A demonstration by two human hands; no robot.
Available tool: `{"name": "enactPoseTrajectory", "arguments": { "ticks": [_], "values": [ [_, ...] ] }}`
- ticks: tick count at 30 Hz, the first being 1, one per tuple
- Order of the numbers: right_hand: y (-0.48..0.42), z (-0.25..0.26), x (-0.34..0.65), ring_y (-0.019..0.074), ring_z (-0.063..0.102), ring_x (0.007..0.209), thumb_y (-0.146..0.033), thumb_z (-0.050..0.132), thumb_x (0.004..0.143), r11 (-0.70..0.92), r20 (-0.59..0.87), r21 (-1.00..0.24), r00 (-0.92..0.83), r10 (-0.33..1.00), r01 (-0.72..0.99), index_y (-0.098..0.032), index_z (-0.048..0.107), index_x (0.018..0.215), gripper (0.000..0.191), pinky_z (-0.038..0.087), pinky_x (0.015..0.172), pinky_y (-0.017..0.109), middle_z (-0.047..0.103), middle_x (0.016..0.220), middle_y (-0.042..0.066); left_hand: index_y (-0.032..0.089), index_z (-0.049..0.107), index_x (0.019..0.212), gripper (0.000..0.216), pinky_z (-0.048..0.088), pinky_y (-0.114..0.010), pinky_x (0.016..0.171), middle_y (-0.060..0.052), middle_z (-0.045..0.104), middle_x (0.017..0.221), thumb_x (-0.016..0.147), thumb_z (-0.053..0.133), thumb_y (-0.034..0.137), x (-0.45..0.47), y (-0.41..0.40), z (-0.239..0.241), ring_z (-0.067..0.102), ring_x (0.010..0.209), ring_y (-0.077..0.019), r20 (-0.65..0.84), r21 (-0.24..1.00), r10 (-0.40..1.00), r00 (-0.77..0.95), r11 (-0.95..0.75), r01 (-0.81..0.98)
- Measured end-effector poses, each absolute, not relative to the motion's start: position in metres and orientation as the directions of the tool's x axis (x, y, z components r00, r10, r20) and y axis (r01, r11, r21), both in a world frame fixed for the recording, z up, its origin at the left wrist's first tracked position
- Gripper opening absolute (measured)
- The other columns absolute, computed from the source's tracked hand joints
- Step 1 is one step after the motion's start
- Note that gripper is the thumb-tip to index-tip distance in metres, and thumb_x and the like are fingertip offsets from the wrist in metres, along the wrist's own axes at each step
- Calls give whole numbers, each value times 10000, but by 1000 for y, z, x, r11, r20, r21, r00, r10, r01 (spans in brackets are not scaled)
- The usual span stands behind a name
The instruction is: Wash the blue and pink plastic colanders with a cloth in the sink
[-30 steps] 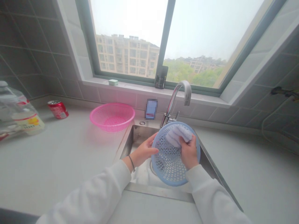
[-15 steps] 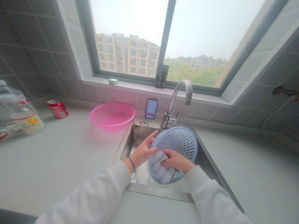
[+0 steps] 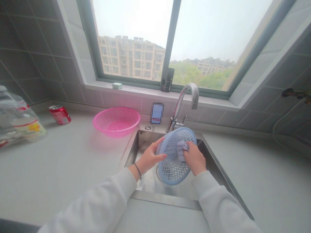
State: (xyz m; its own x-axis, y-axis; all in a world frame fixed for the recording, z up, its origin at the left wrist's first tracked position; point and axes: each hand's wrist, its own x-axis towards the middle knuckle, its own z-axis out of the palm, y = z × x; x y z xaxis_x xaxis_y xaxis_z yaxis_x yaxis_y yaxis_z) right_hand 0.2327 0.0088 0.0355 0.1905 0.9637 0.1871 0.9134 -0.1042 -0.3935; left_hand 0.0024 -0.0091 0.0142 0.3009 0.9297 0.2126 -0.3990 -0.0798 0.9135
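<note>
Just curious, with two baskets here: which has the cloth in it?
The blue basket, tilted over the sink: the left hand holds its rim, the right hand the cloth. The pink basket stands on the counter.

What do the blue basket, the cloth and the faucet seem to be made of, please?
Blue basket: probably plastic, smooth and satin, judging by its regular molded-looking openwork.
Cloth: matte, soft-looking textile, fiber unclear, since it bunches in the right hand.
Faucet: likely chromed metal, polished, given its bright reflections.

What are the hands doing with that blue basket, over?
Left hand holds blue basket by its rim, tilted over sink. Right hand holds cloth inside it. Faucet stands just beyond.
</note>
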Motion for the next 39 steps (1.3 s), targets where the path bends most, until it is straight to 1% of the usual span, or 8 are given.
{"name": "enactPoseTrajectory", "arguments": {
  "ticks": [6, 13, 17, 21, 24, 27, 32, 39],
  "values": [
    [12, 25, 226, 273, 615, 1044, -384, 579, 792, 372, 514, -686, 54, 856, 626, -202, 600, 1131, 385, 470, 926, 429, 675, 1125, 102, 272, 558, 1397, 863, 349, -498, 1136, -98, 598, 1381, 596, 878, 234, 5, -12, 11, 503, 1301, -354, 196, 938, 924, 327, -80, -337],
    [-10, 28, 199, 204, 630, 877, -164, 612, 715, 429, 187, -687, -428, 884, 587, -220, 640, 1060, 351, 466, 792, 314, 696, 1005, 38, 218, 490, 1446, 868, 439, -463, 1043, -127, 673, 1236, 671, 827, 414, 5, -11, 20, 614, 1157, -321, 204, 880, 941, 271, -55, -472],
    [4, 25, 225, 213, 623, 839, -125, 564, 678, 296, 135, -571, -268, 954, 766, -213, 622, 955, 297, 440, 739, 304, 678, 897, 23, 227, 521, 1428, 835, 448, -461, 1031, -126, 701, 1179, 674, 831, 405, 1, -10, 25, 631, 1132, -322, 170, 864, 953, 251, -21, -503],
    [21, 23, 248, 278, 614, 1000, -229, 544, 763, 102, 348, -537, 110, 931, 837, -205, 610, 1075, 320, 459, 835, 383, 660, 1111, 98, 231, 512, 1438, 877, 428, -470, 1057, -134, 689, 1221, 649, 856, 398, 4, -10, 23, 617, 1164, -330, 184, 859, 932, 313, 2, -512],
    [23, 23, 243, 301, 584, 1108, -290, 554, 784, 216, 495, -598, 144, 857, 772, -188, 611, 1137, 373, 444, 949, 440, 643, 1186, 125, 233, 512, 1439, 898, 420, -469, 1068, -134, 661, 1285, 630, 873, 384, 9, -11, 17, 605, 1187, -335, 176, 885, 911, 374, 20, -465],
    [13, 24, 222, 273, 600, 1076, -272, 567, 784, 423, 508, -646, -55, 859, 636, -189, 630, 1133, 364, 463, 939, 413, 661, 1142, 110, 228, 534, 1421, 886, 438, -455, 1051, -131, 662, 1286, 618, 877, 380, 12, -10, 12, 599, 1190, -340, 155, 905, 915, 372, 19, -426],
    [-6, 22, 202, 217, 630, 968, -152, 599, 739, 505, 246, -676, -482, 841, 536, -230, 685, 1085, 365, 474, 875, 332, 691, 1056, 57, 214, 527, 1418, 819, 475, -451, 1001, -141, 687, 1222, 683, 823, 421, 7, -7, 16, 640, 1124, -325, 172, 862, 950, 259, -18, -507],
    [17, 25, 253, 270, 628, 953, -310, 579, 762, 163, 374, -710, 170, 912, 685, -187, 639, 1085, 351, 474, 887, 418, 680, 1030, 90, 209, 552, 1383, 675, 476, -433, 1016, -145, 663, 1285, 766, 760, 389, -6, -7, 30, 619, 1179, -320, 215, 798, 959, 186, -63, -600]
  ]
}}
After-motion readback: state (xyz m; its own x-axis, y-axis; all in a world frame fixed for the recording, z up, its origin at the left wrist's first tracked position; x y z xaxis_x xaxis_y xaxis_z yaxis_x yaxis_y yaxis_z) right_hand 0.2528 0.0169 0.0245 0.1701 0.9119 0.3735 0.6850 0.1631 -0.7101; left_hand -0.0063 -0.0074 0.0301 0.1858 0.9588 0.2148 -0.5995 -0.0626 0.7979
